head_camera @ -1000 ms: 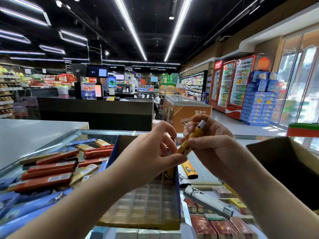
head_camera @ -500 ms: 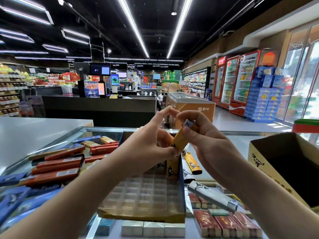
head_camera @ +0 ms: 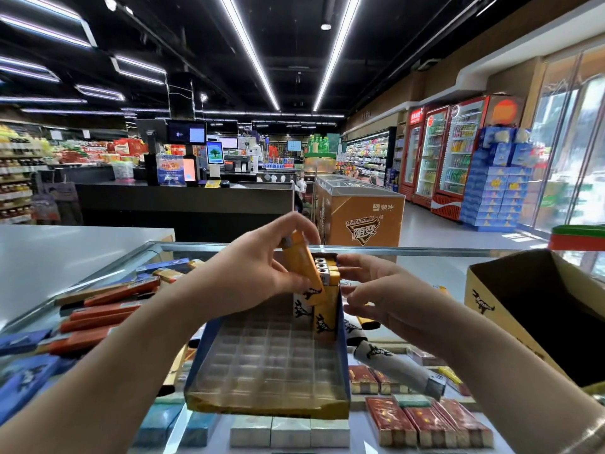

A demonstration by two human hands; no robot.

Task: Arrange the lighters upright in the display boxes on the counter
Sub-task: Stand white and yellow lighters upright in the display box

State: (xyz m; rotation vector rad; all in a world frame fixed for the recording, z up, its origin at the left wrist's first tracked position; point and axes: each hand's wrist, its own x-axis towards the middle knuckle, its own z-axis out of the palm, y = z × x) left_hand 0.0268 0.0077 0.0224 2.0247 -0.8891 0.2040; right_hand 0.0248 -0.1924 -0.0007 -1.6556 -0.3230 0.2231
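Yellow plastic sits in your left hand (head_camera: 258, 273): the lighter (head_camera: 302, 270) is pinched between thumb low on its body and fingertips over its metal cap, tilted, its base against the upright lighters (head_camera: 327, 290) in the far right corner of the display box (head_camera: 262, 404). Your right hand (head_camera: 379, 290) rests just beside that row, fingers loosely curled, touching it. A grey lighter (head_camera: 399, 368) lies on the glass counter (head_camera: 425, 273).
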